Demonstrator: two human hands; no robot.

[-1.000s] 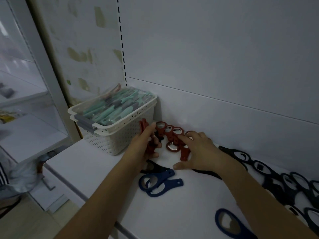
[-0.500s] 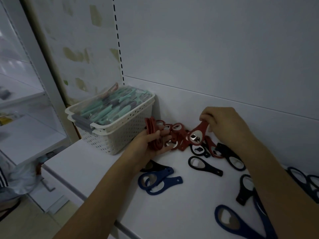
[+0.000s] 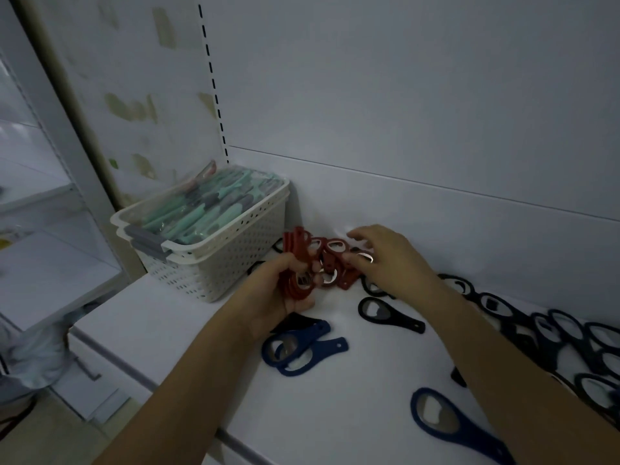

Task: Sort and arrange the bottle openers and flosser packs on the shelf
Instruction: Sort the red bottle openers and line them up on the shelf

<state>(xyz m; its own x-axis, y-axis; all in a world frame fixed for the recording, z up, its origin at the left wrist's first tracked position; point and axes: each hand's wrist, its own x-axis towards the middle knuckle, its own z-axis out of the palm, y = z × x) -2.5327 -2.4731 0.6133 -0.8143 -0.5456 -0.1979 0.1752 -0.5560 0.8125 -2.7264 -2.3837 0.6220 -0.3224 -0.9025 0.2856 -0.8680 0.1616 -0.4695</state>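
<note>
Several red openers (image 3: pixel 295 263) sit stacked in the left hand's (image 3: pixel 278 293) grip; just beside it, the right hand (image 3: pixel 385 260), fingers loosely spread, reaches the loose red ones (image 3: pixel 335 263), likely gathering next.

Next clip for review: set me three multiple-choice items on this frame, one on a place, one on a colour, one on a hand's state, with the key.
1. Where does the white basket stand?
A. at the shelf's left end
B. at the shelf's front right corner
C. on the floor

2. What colour are the openers gripped in the left hand?
A. blue
B. red
C. black

3. What is the right hand doing?
A. lifting a blue opener
B. hanging off the shelf
C. reaching onto the red openers by the wall

Key: 1 A, it sits left beside the wall; 2 B, a red stack shows in the fist; 3 C, its fingers lie over that red pile.
</note>
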